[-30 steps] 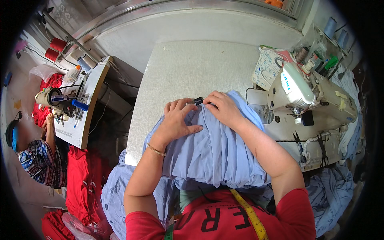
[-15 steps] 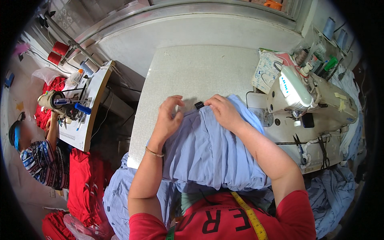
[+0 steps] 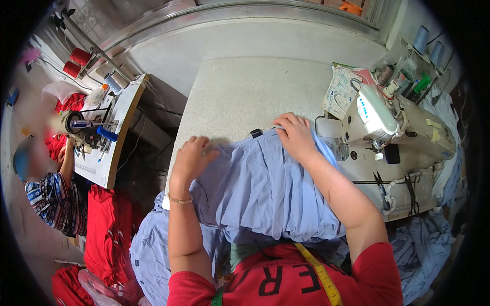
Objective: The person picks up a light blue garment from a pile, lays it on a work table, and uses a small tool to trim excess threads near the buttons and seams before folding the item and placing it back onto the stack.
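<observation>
A light blue gathered garment (image 3: 255,188) spreads over the table's near edge in front of me, a small black label (image 3: 256,133) at its far edge. My left hand (image 3: 191,159) is at the garment's far left corner, its thumb and curled fingers closed on the edge. Farther right, my right hand (image 3: 295,136) has its fingers bent over the same edge, pinching the cloth. The edge runs fairly straight between both hands. Cloth partly hides the fingertips.
To the right stands a sewing machine (image 3: 398,120), with small scissors (image 3: 381,188) and black shears (image 3: 412,194) nearby. Patterned fabric (image 3: 341,92) lies behind it. A co-worker (image 3: 53,199) sits at another machine on the left, near red cloth (image 3: 104,229).
My left hand has moved left and nearer to me, to the garment's corner. My right hand has shifted slightly right and away. The far edge is more spread out and straighter.
</observation>
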Demonstrator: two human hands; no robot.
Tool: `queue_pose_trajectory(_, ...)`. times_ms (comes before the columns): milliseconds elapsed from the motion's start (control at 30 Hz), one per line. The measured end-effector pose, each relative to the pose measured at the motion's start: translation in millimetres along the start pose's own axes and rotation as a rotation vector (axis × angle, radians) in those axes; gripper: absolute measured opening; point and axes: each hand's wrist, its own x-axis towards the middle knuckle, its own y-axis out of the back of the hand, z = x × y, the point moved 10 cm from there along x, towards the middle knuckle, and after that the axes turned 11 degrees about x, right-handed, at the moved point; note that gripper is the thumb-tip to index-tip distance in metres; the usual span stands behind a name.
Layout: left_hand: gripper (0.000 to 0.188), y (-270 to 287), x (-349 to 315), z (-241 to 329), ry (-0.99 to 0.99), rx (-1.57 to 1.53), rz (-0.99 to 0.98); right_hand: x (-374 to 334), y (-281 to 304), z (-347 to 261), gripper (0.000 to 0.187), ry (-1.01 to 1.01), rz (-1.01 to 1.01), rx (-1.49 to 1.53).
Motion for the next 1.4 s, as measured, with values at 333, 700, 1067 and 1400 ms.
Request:
queue_pose_trajectory(333,0.016,6.0,-55.3,-44.0,0.171,-0.475,0.14,-8.1,1.6,14.8,0.022,-0.065,-0.164,0.002)
queue_pose_trajectory(700,0.02,175.9,-115.8,-7.3,-0.135,-0.54,0.158,-18.2,104.4,-145.2,0.017,-0.024,-0.495,0.716)
queue_pose_trajectory(1067,0.026,317.5,-206.6,35.4,-0.211,0.31,0.867,-26.2,266.6,-190.3,0.034,0.236,0.205,-0.288)
queue_pose_trajectory(1400,0.03,399.3,-202.9,35.5,-0.407,-0.481,0.928,0.8,312.6,-181.9,0.038,0.174,0.215,0.996)
